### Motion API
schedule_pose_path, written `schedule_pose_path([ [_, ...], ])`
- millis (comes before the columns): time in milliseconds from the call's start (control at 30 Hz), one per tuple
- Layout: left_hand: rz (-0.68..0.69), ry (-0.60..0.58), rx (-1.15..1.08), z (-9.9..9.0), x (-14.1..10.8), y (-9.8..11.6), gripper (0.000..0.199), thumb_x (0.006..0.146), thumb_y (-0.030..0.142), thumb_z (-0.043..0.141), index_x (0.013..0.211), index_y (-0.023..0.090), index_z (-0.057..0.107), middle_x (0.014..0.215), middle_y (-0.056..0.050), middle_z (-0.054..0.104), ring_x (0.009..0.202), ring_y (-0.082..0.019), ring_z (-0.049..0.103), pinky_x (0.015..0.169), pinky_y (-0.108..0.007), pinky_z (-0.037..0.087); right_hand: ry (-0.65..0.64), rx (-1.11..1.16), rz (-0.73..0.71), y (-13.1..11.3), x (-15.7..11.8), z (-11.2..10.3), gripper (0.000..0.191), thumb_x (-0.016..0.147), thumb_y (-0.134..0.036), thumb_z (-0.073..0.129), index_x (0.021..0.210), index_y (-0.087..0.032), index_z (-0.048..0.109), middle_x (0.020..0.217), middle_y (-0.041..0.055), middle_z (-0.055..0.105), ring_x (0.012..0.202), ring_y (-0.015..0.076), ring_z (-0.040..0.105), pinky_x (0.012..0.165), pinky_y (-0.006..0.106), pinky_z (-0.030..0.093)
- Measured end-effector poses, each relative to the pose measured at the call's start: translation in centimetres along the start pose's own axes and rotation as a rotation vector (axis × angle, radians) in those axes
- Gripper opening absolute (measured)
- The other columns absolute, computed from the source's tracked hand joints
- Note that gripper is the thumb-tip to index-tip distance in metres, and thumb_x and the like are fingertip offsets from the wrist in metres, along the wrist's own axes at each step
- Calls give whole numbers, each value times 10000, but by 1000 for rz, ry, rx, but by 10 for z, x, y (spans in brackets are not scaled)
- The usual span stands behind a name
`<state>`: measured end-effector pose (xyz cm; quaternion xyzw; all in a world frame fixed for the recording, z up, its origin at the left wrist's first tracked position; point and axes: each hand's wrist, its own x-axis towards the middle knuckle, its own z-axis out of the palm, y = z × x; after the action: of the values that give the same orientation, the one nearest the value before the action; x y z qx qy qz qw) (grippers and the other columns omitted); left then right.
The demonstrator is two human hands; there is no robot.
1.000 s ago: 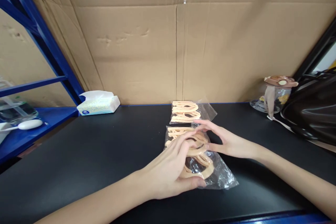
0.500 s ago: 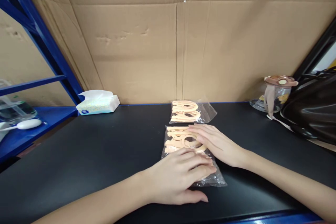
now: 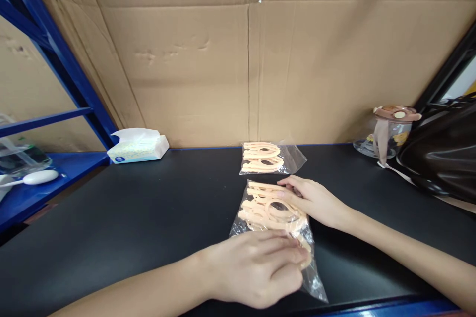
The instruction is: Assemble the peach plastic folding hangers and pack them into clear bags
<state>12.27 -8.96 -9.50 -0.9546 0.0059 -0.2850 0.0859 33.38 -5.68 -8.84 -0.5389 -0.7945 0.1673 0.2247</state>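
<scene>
A clear plastic bag of peach folding hangers [image 3: 275, 210] lies aslant on the black table in front of me. My left hand [image 3: 260, 267] covers its near part, fingers curled and closed on the plastic and a hanger end, thumb hidden. On the far right edge of the same bag, my right hand [image 3: 312, 200] pinches, its thumb on top and its fingers bent behind the edge. Just beyond lies a second clear bag of peach folding hangers [image 3: 263, 157], flat and untouched.
A tissue pack [image 3: 138, 146] sits at the back left, by a blue metal frame [image 3: 74, 79]. At the back right stand a clear bottle with a brown lid [image 3: 394, 131] and a dark, shiny bag [image 3: 442, 153]. A cardboard wall [image 3: 186, 74] closes the far side.
The near bag has turned and slid slightly toward me and right. My left fingers have curled closed, and my right hand has gone from lying flat on it to pinching its edge.
</scene>
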Motion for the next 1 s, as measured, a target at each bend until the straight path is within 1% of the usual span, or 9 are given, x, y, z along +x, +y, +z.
schedule_pose_path([
  [100,39,7,-37,2,2,5,290,918,107,375,914,96,665,1076,-43,699,1018,-166,629,1052,-262,409,-44,-39,86,-5,-3,-3,486,872,-636,373,793,-223,617,685,6,636,628,182,579,556,281,378],
  [200,76,-4,-36,2,1,8,279,941,147,393,1045,85,645,1135,-41,675,1068,-154,604,1078,-251,378,-1,-83,106,-11,-5,-3,526,847,-682,362,634,-219,491,614,-2,586,579,170,549,522,269,324],
  [367,76,-43,-47,5,1,8,257,935,163,420,935,144,676,1120,-45,678,1039,-149,613,1033,-251,434,56,-125,98,-22,-4,-2,506,864,-667,336,630,-224,411,576,-2,567,552,171,540,529,270,311],
  [533,117,57,-171,8,4,4,239,923,182,422,884,110,646,1054,-91,688,982,-192,620,968,-275,478,1,-151,109,-21,-1,-3,534,850,-673,357,578,-216,395,567,4,557,526,156,503,503,257,281],
  [633,-41,96,-350,-2,8,-4,172,912,220,454,898,129,599,1046,-99,664,981,-184,611,910,-260,493,-34,-141,95,-12,2,-6,563,849,-669,361,533,-203,359,564,2,536,527,143,468,496,249,263],
  [700,-265,100,-404,-11,12,-17,171,914,256,449,967,143,566,1090,-104,627,1026,-191,585,904,-292,489,-40,-104,75,-4,4,-8,550,853,-652,369,536,-203,379,561,0,522,533,141,462,496,246,265],
  [800,-553,68,-263,-18,21,-49,201,940,213,397,1107,181,505,1168,-77,566,1113,-189,522,962,-340,442,-42,-21,60,6,7,-10,528,841,-639,402,542,-203,407,531,-12,480,513,130,443,484,241,271],
  [867,-549,-7,-139,-16,31,-76,264,925,146,379,1171,181,469,1223,-71,528,1172,-193,473,991,-349,412,-23,42,72,10,8,-9,526,817,-646,439,537,-201,403,513,-26,442,493,116,408,468,236,268],
  [1000,-385,-184,68,6,59,-128,486,838,18,373,1310,135,365,1320,-95,456,1195,-209,433,981,-355,399,5,129,93,15,7,-7,520,794,-641,483,544,-190,421,515,-40,413,496,97,368,455,225,270],
])
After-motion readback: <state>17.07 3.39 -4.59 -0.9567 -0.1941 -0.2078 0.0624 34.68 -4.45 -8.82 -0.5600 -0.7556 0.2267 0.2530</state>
